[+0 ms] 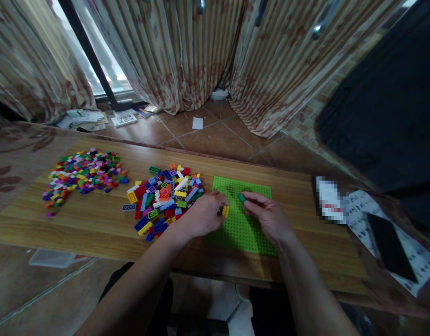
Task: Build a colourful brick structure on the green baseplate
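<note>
Over the left edge of a bright green studded baseplate (pixel 236 233), my left hand (pixel 207 212) is closed on a yellow toy brick (pixel 225 211). My right hand (pixel 265 212) pinches a dark green toy brick (pixel 241 198) between thumb and fingers, above the middle of the plate. The two bricks are apart from each other. Just left of my left hand lies a heap of larger mixed-colour bricks (pixel 162 196). My left hand and forearm hide part of that heap's near right side and the plate's left edge.
A second pile of small colourful bricks (pixel 85 172) spreads over the far left of the wooden table (pixel 106 224). On the right lie a printed sheet (pixel 362 210) and a black phone (pixel 390 245). Striped curtains (pixel 186 56) hang beyond the table.
</note>
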`<state>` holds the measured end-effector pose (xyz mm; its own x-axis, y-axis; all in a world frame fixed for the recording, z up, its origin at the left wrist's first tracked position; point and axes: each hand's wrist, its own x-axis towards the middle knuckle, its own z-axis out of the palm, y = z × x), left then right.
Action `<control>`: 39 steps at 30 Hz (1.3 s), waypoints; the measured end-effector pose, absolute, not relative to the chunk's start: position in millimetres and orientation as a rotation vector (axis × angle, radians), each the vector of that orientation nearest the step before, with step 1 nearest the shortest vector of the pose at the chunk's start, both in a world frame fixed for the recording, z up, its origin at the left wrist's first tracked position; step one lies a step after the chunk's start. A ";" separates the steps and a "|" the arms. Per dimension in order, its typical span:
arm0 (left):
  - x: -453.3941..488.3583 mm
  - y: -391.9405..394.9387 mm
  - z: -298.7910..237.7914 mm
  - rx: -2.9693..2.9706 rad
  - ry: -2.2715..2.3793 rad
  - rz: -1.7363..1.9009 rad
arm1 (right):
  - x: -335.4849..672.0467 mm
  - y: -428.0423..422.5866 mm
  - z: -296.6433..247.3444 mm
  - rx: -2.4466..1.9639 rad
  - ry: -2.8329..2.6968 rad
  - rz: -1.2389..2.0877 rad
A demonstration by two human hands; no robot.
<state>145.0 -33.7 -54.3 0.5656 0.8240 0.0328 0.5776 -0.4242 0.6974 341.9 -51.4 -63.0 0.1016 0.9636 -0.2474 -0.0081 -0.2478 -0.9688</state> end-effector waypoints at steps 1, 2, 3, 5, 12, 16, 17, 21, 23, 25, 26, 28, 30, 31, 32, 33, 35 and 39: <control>144.9 -33.5 -53.8 2.155 1.119 0.483 | 341.9 -51.1 -64.2 -1.459 -1.054 1.270; 144.8 -33.4 -53.3 2.155 1.121 0.474 | 341.9 -50.9 -65.5 -1.472 -1.106 1.225; 144.7 -33.2 -53.0 2.155 1.122 0.468 | 342.0 -50.7 -66.9 -1.482 -1.164 1.170; 144.4 -33.0 -52.9 2.150 1.115 0.465 | 341.9 -50.8 -69.9 -1.493 -1.297 1.056; 142.7 -32.8 -53.7 2.151 1.096 0.472 | 337.6 -54.2 -72.6 -1.540 -1.712 0.761; 140.1 -31.9 -51.8 2.148 1.073 0.462 | 334.7 -54.8 -71.1 -1.518 -1.819 0.656; 139.3 -31.5 -51.3 2.139 1.064 0.463 | 334.3 -54.7 -70.9 -1.517 -1.837 0.637; 137.7 -28.8 -50.7 2.096 1.061 0.481 | 333.2 -54.3 -71.1 -1.500 -1.884 0.614; 138.5 -27.1 -50.9 2.085 1.082 0.508 | 332.8 -54.2 -71.2 -1.495 -1.901 0.612; 140.4 -25.9 -50.5 2.075 1.119 0.531 | 332.4 -54.2 -70.9 -1.506 -1.911 0.597; 141.6 -25.6 -49.9 2.071 1.143 0.536 | 332.3 -54.1 -70.6 -1.515 -1.913 0.586; 144.1 -25.3 -48.0 2.065 1.194 0.537 | 332.2 -54.1 -70.0 -1.532 -1.911 0.569; 146.1 -25.3 -45.9 2.067 1.235 0.539 | 332.4 -54.1 -69.4 -1.543 -1.909 0.570; 146.9 -25.3 -45.2 2.070 1.249 0.540 | 332.6 -54.1 -69.2 -1.547 -1.908 0.572; 147.5 -25.2 -44.7 2.073 1.262 0.543 | 332.8 -54.2 -69.0 -1.551 -1.909 0.574; 147.9 -25.1 -44.4 2.076 1.274 0.546 | 333.0 -54.2 -68.9 -1.553 -1.911 0.576; 148.3 -24.9 -44.7 2.085 1.291 0.552 | 333.3 -54.3 -68.8 -1.553 -1.916 0.578; 148.8 -24.3 -46.6 2.088 1.315 0.557 | 332.5 -54.0 -69.0 -1.551 -1.919 0.570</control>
<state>148.8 -24.3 -46.6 0.4203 0.9069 0.0316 0.6541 -0.3269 0.6821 332.5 -54.0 -69.0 -0.1377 0.9735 0.1827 0.7160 0.2253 -0.6607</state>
